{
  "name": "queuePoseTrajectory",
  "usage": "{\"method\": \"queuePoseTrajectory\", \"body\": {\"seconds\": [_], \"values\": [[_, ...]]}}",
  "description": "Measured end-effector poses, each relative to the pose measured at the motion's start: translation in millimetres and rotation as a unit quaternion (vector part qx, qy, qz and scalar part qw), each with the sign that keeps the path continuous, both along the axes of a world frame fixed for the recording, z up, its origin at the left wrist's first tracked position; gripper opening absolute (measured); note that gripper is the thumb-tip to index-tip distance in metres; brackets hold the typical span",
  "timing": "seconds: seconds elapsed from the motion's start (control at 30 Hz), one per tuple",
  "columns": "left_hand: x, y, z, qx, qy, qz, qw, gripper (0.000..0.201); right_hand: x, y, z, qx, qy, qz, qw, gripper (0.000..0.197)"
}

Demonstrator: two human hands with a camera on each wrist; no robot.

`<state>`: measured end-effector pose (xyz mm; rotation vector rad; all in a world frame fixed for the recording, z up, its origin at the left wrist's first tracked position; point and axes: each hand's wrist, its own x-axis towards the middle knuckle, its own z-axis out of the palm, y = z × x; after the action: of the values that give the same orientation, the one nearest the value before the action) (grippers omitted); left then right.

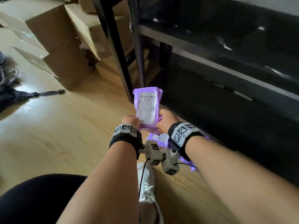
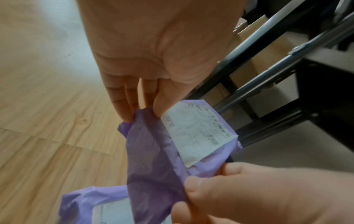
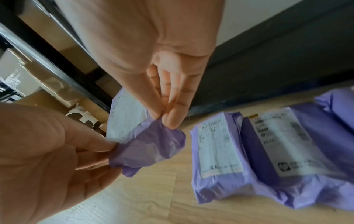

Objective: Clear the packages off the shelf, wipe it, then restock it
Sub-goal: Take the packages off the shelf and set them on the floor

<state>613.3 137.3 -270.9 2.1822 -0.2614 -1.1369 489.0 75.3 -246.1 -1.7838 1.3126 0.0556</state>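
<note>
Purple package (image 1: pixel 146 105) pinched between both hands, left hand (image 1: pixel 130 121), right hand (image 1: pixel 166 119)

To my left, brown cardboard boxes (image 1: pixel 53 34) stand stacked on the wooden floor (image 1: pixel 56 130), some pressed against the black upright of a neighbouring rack (image 1: pixel 113 46). More boxes (image 2: pixel 268 60) show through that rack's bars. At the far left edge a dark heap of fabric (image 1: pixel 9 97) lies on the floor, with a strap (image 1: pixel 50 93) trailing out of it toward the boxes. My white sneaker (image 1: pixel 146 185) rests on the boards below me, and my knee in black trousers (image 1: pixel 35 201) fills the lower left corner.
</note>
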Motion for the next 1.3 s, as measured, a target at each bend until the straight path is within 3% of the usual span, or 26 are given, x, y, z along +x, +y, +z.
{"method": "queuePoseTrajectory", "body": {"seconds": [0.1, 0.2, 0.27, 0.4, 0.57, 0.77, 0.9, 1.2, 1.3], "values": [[15, -2, -28, 0.044, -0.017, -0.011, 0.999, 0.036, 14, -2, -35, 0.033, 0.005, 0.01, 0.999, 0.008], [24, -1, -46, 0.067, -0.03, -0.046, 0.996, 0.031, 23, -2, -64, 0.08, 0.023, 0.014, 0.996, 0.021], [30, -3, -53, 0.107, -0.047, -0.06, 0.991, 0.029, 28, -4, -76, 0.083, 0.041, 0.03, 0.995, 0.021], [35, -12, -72, 0.117, -0.065, -0.075, 0.988, 0.032, 34, -12, -96, 0.085, 0.059, 0.048, 0.993, 0.01], [33, -14, -92, 0.127, -0.066, -0.123, 0.982, 0.034, 35, -13, -114, 0.103, 0.076, 0.071, 0.989, 0.011], [29, -18, -89, 0.107, -0.053, -0.078, 0.99, 0.052, 29, -15, -114, 0.118, 0.054, 0.032, 0.991, 0.016], [21, -24, -77, 0.09, -0.052, -0.074, 0.992, 0.061, 11, -21, -108, 0.119, 0.041, -0.01, 0.992, 0.049], [-21, -48, -31, 0.035, -0.092, -0.155, 0.983, 0.051, -43, -24, -70, 0.048, 0.054, -0.046, 0.996, 0.044], [-42, -56, -14, 0.024, -0.125, -0.192, 0.973, 0.042, -77, -23, -48, 0.007, 0.047, -0.069, 0.996, 0.033]]}}
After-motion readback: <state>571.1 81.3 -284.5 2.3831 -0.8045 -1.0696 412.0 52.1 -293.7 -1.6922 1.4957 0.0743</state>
